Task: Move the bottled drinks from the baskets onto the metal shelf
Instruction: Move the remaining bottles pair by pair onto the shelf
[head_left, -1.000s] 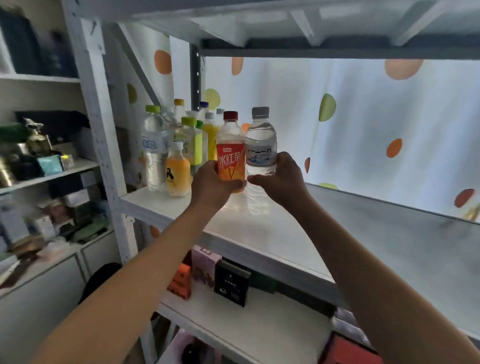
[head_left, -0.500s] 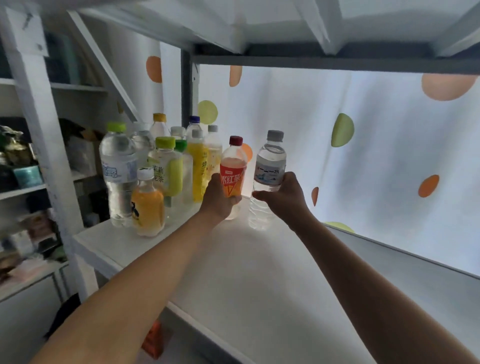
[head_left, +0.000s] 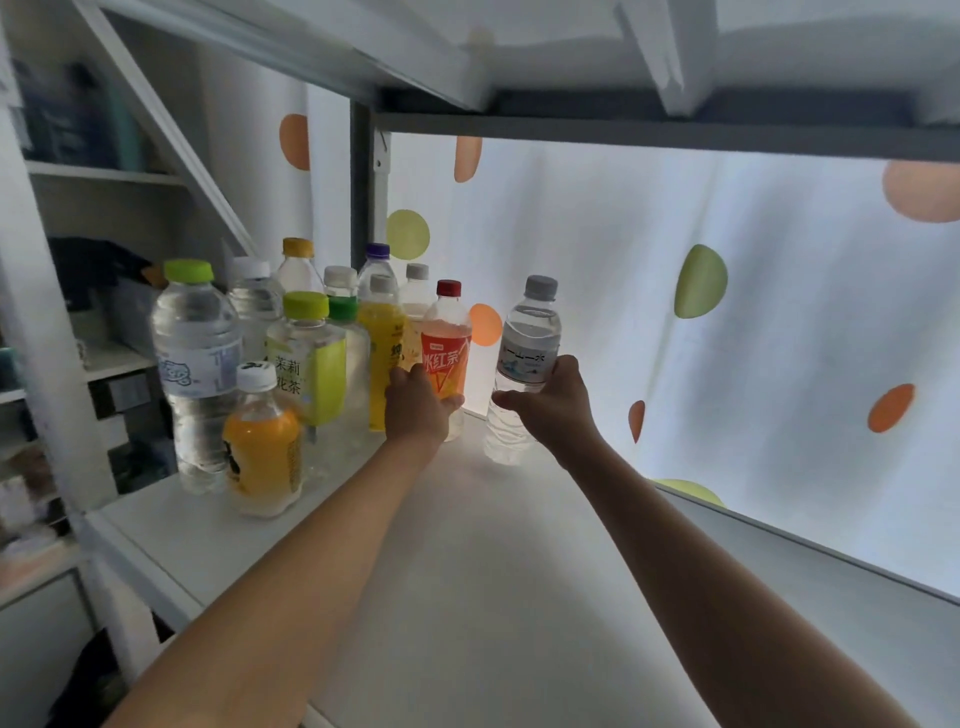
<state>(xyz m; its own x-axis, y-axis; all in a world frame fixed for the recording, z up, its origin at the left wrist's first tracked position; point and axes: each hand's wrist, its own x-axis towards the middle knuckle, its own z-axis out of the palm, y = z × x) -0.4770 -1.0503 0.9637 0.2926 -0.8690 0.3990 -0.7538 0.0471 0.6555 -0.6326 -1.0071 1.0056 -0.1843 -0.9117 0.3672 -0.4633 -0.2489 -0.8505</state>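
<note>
My left hand (head_left: 418, 408) grips an orange iced-tea bottle with a red cap (head_left: 448, 353), which stands at the back of the white metal shelf (head_left: 467, 571). My right hand (head_left: 550, 408) grips a clear water bottle with a grey cap (head_left: 530, 343), tilted slightly right, its base at the shelf surface. To the left stand several other bottles, among them a small orange juice bottle (head_left: 262, 447), a green-capped tea bottle (head_left: 306, 358) and a large water bottle (head_left: 195, 364). No basket is in view.
A white curtain with orange and green dots (head_left: 675, 312) hangs behind the shelf. The shelf above (head_left: 519, 62) sits low over the bottles. A white upright post (head_left: 47, 364) stands at the left, with cluttered side shelves (head_left: 104, 291) beyond it.
Both hands have carried their bottles further back on the shelf, beside the group of bottles. The camera has moved closer and higher.
</note>
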